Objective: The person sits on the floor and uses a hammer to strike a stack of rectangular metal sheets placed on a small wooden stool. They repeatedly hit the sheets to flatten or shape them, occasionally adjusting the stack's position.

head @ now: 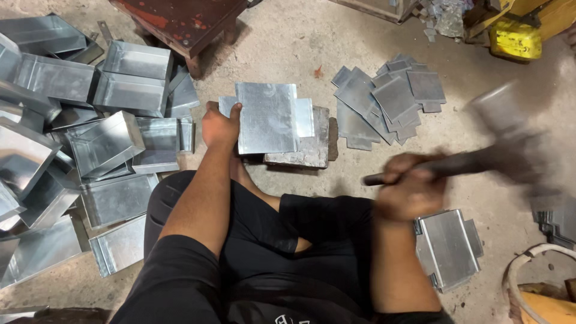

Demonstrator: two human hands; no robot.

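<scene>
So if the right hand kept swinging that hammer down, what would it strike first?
Probably the metal sheet that the left hand steadies on the block; the right hand and hammer are blurred, so depth is unclear.

Folded sheet-metal trays (108,144) lie heaped at the left, flat cut blanks (390,99) are stacked far right, a yellow container (515,39) sits beyond, and a rusty red stand (180,21) stands far left.
</scene>
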